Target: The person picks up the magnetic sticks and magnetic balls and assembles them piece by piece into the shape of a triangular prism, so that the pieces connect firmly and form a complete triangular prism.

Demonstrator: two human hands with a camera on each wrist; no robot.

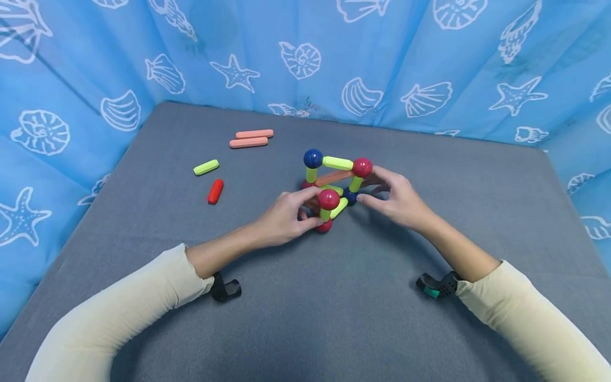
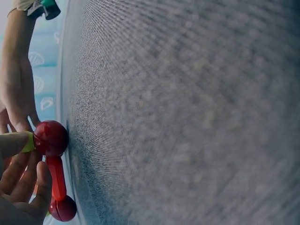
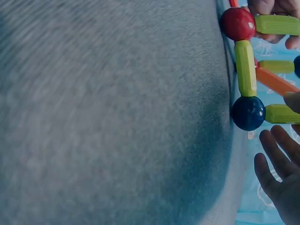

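Observation:
A structure of magnetic sticks and balls stands on the grey table. At its near left corner, a red ball (image 1: 329, 199) tops an upright yellow-green stick (image 1: 325, 215) with another red ball (image 1: 324, 226) at its foot. My left hand (image 1: 281, 220) pinches this upright between thumb and fingers. Around the right upright, between a red ball (image 1: 363, 167) above and a blue ball (image 3: 248, 113) below, my right hand (image 1: 398, 199) holds with thumb and forefinger; its other fingers (image 3: 274, 152) spread out straight. A blue ball (image 1: 313, 158) crowns the back corner, joined by a yellow-green stick (image 1: 338, 163).
Left of the structure lie loose sticks: two salmon ones side by side (image 1: 251, 138), a short yellow-green stick (image 1: 206, 167) and a short red stick (image 1: 216, 191). A blue shell-patterned curtain (image 1: 305, 63) hangs behind the grey table (image 1: 305, 307).

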